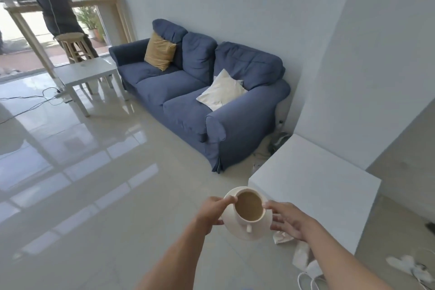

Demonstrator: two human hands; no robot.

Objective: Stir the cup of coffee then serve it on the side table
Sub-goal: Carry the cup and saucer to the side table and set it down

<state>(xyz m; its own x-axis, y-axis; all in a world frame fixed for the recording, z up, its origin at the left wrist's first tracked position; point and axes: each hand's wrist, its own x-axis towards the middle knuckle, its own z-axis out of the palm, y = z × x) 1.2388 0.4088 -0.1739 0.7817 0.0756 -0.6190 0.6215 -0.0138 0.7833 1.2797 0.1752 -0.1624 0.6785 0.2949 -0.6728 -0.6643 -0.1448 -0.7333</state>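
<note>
Beside the side table (313, 172), both hands (213, 213) (290, 220) clamp the coffee cup's (249, 207) saucer (244, 231).

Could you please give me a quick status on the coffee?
Left hand and right hand grip saucer, cup full, carried over floor. White side table ahead right, top bare.

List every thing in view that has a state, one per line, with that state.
cup: upright on its saucer, full of milky coffee, no spoon in it
saucer: carried in the air, slightly tilted
left hand: gripping the saucer's rim
right hand: fingers on the saucer's other side
near white side table: top bare
far white table: top bare
</note>
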